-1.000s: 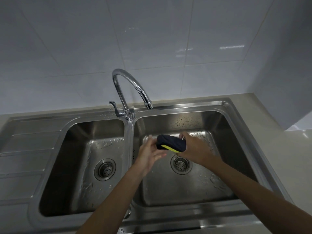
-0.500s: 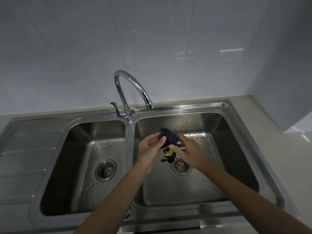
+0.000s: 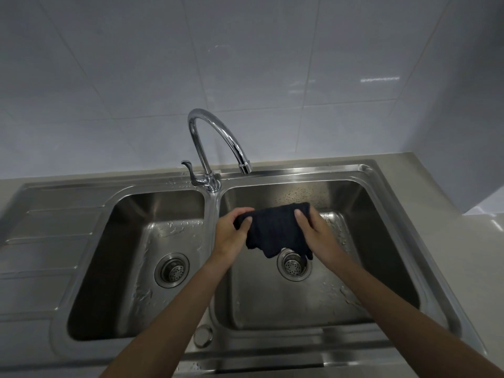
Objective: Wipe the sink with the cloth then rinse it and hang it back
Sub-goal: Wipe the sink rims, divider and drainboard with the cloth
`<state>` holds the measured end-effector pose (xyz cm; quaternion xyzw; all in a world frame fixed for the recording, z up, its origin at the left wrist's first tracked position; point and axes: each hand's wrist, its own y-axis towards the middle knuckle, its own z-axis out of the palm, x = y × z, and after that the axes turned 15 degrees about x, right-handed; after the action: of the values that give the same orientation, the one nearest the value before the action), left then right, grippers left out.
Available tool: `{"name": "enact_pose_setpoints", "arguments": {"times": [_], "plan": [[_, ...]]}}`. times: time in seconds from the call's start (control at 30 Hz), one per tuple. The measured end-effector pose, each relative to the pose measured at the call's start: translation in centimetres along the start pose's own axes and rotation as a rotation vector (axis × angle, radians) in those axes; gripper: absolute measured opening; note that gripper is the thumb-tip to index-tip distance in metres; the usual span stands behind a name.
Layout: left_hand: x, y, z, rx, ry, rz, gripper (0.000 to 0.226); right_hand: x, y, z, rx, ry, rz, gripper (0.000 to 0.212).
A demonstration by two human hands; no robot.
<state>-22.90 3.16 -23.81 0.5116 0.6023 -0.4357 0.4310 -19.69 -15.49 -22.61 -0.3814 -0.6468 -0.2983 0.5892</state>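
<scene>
Above the right basin of the stainless-steel double sink (image 3: 387, 186), a dark navy cloth (image 3: 275, 230) hangs spread between both hands: the left hand (image 3: 231, 236) pinches its left corner, the right hand (image 3: 316, 230) its right edge, below the curved chrome tap (image 3: 218, 137).

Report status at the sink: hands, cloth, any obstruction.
Left hand and right hand both gripping dark cloth, spread between them above right basin. Faucet showing no water. Nothing in the way.
</scene>
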Motion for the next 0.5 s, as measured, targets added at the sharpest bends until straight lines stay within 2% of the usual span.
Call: {"name": "enact_pose_setpoints", "arguments": {"times": [0.03,0.17,0.3,0.4,0.5], "plan": [[0.0,0.1,-0.1,0.005,0.034,0.011,0.025,0.2,-0.2,0.2,0.053,0.058,0.024,0.009],[0.3,0.4,-1.1,0.039,0.121,0.055,0.026,0.7,-0.7,1.2,0.156,0.208,0.174,0.038],[1.3,-0.6,-2.2,0.069,0.199,0.108,0.018,1.0,-1.0,2.9,0.279,0.431,0.346,0.033],[2.9,-2.3,-3.2,0.063,0.285,0.075,0.017,0.3,-1.0,5.3,0.404,0.228,0.385,0.010],[5.3,-4.4,-5.3,0.008,0.452,0.009,0.021,-0.9,-1.2,8.8,0.339,-0.063,0.274,0.007]]}}
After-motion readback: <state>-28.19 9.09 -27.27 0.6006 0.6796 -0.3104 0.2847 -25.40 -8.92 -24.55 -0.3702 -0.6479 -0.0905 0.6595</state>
